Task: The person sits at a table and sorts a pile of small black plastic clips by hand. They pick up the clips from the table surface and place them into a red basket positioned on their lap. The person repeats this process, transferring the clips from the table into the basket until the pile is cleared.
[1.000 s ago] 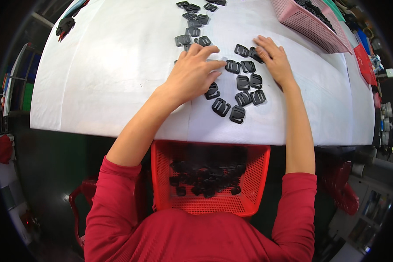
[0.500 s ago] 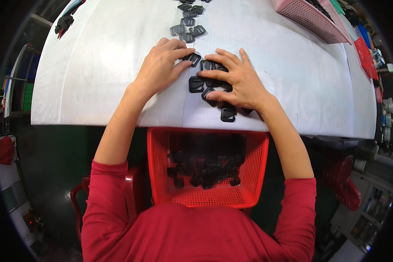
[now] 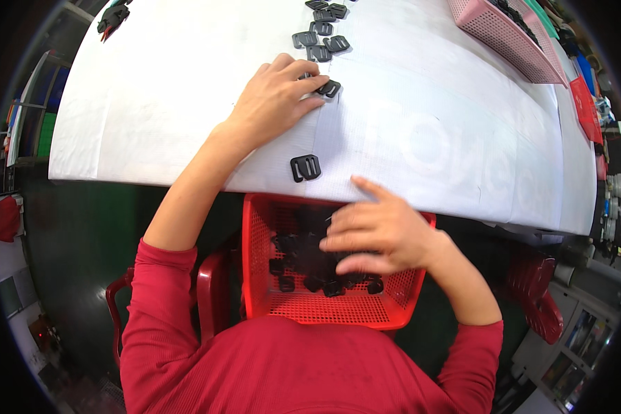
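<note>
On the white-covered table, my left hand (image 3: 274, 100) has its fingertips and thumb closed about a black plastic buckle (image 3: 332, 89), whose far end shows past them; another dark piece is partly hidden under the fingers. My right hand (image 3: 383, 236), slightly blurred, hovers over the red basket (image 3: 252, 262) with its fingers apart and nothing visible in them. Inside that basket lies a heap of black buckles (image 3: 334, 286). A single slotted buckle (image 3: 305, 168) rests near the table's front edge. Beyond my left hand, several more buckles (image 3: 321, 28) form a loose line.
A pink basket (image 3: 497, 34) with dark pieces stands at the far right of the table (image 3: 152, 103), near a red item (image 3: 585, 110). Dark red chairs (image 3: 537, 293) flank the red basket. A black object (image 3: 112, 19) lies at the far left.
My right hand has moved from the table down over the red basket. The cluster of buckles beneath it has left the table, except for one near the edge. My left hand stays by the line.
</note>
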Demonstrator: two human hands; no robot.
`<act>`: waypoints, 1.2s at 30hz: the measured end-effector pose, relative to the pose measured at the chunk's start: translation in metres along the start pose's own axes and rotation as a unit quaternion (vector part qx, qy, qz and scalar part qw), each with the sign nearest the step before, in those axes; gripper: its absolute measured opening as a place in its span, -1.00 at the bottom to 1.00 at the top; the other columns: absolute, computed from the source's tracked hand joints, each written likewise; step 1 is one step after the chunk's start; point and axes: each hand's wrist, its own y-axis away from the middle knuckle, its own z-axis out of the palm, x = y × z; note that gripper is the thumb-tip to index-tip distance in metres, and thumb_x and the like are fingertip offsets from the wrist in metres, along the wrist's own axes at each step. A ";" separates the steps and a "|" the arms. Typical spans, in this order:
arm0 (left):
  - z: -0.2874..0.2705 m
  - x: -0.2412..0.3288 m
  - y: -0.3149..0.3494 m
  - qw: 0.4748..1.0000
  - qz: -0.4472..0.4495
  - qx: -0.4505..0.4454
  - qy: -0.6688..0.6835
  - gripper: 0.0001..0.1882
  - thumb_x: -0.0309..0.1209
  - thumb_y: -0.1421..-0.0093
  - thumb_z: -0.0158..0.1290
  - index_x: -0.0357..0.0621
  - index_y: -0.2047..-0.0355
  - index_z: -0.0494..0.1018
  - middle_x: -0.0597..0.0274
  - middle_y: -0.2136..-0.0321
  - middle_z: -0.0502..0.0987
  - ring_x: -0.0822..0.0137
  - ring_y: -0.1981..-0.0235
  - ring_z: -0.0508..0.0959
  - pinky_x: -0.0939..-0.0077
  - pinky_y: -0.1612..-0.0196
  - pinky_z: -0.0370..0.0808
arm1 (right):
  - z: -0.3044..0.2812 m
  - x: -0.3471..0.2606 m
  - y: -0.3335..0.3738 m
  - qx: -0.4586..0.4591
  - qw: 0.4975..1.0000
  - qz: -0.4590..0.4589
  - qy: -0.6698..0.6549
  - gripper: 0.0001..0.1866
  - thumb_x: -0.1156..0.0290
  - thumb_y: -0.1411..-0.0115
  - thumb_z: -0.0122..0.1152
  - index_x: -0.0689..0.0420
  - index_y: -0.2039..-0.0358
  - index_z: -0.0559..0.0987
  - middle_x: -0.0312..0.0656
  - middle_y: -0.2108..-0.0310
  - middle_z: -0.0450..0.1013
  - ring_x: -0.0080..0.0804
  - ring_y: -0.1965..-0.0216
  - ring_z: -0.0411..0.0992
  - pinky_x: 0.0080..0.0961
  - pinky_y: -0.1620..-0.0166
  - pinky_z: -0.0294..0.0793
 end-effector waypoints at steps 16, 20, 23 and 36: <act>-0.005 -0.017 -0.024 0.986 -0.147 0.066 0.036 -0.71 -0.27 -0.21 0.10 -0.12 0.11 0.55 0.13 0.10 0.53 0.17 0.04 0.47 0.32 0.01 0.43 | -0.083 0.155 -0.104 0.224 0.939 0.228 0.125 -0.80 0.32 -0.12 0.27 0.06 0.25 0.67 -0.26 0.39 0.58 -0.39 0.26 0.48 -0.49 0.17 0.45; 0.018 -0.074 -0.042 0.983 -0.167 0.068 -0.030 -0.43 -0.14 -0.29 -0.02 -0.22 -0.20 0.27 -0.12 -0.22 0.23 -0.09 -0.31 0.11 0.00 -0.27 0.15 | -0.111 0.130 -0.089 0.170 0.933 0.315 0.031 -0.76 0.31 -0.16 0.26 0.16 0.21 0.66 -0.24 0.39 0.57 -0.53 0.29 0.47 -0.57 0.18 0.42; 0.056 -0.107 -0.102 0.981 -0.179 0.069 -0.013 -0.26 0.07 -0.29 -0.15 -0.18 -0.31 0.09 -0.26 -0.29 0.07 -0.20 -0.38 -0.14 -0.22 -0.32 -0.09 | -0.117 0.166 -0.065 0.286 0.917 0.265 0.086 -0.77 0.31 -0.20 0.24 0.18 0.23 0.67 -0.19 0.30 0.58 -0.55 0.28 0.48 -0.62 0.14 0.42; 0.083 -0.028 -0.145 0.964 0.046 -0.038 0.258 -0.52 -0.15 -0.33 -0.11 -0.24 -0.10 0.35 -0.06 -0.08 0.39 -0.04 -0.16 0.33 0.16 -0.24 0.19 | -0.101 0.193 -0.061 0.543 0.794 0.273 0.005 -0.79 0.34 -0.26 0.17 0.13 0.17 0.66 -0.23 0.24 0.59 -0.53 0.17 0.49 -0.58 0.08 0.42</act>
